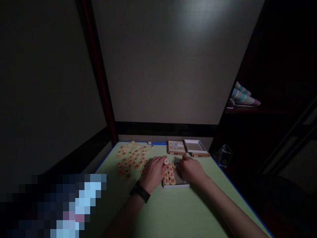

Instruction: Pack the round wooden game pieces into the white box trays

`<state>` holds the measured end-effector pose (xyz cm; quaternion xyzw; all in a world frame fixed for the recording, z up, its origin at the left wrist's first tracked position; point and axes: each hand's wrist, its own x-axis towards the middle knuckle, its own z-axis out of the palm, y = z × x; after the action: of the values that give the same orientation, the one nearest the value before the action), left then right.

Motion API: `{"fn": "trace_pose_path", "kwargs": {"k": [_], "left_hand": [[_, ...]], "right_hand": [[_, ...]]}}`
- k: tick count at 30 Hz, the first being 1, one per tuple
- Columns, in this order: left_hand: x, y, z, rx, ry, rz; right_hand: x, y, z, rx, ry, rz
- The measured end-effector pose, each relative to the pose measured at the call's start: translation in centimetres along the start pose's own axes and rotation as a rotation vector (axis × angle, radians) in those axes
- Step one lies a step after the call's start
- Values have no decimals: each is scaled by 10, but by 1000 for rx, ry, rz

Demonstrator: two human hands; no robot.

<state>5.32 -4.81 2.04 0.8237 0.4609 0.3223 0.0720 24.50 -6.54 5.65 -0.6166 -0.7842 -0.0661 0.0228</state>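
Observation:
My left hand (154,172), with a black watch at the wrist, pinches a round pale chess piece (166,161) between its fingertips, just above a small grey box (184,183) on the green table. Several round pieces with red marks (169,177) lie packed in the box's left side. My right hand (191,169) rests over the right side of the box with fingers curled; what they hold, if anything, is hidden. A spread of loose round pieces (132,157) with red and black marks lies to the left of my left hand.
The green table (173,211) has a blue edge. At its far edge lie a printed box lid (176,147) and an open shallow tray (195,147). A clear glass (225,155) stands off the right edge. Folded cloth (244,96) sits on a dark shelf at right.

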Motion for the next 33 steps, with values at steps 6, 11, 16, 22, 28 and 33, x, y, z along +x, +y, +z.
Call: {"fn": "trace_pose_path", "kwargs": {"k": [6, 11, 16, 22, 28, 33], "left_hand": [[3, 7, -5, -123, -13, -58], [9, 8, 1, -573, -90, -185], [13, 4, 9, -844, -159, -180], [9, 2, 5, -485, -30, -125], [4, 2, 0, -114, -10, -16], [2, 2, 1, -62, -45, -21]], "right_hand": [[-5, 6, -2, 357, 188, -205], [-7, 1, 5, 489, 289, -427], [-6, 4, 9, 432, 360, -437], [-1, 21, 6, 369, 273, -191], [1, 23, 8, 242, 77, -51], [0, 16, 7, 158, 55, -80]]}}
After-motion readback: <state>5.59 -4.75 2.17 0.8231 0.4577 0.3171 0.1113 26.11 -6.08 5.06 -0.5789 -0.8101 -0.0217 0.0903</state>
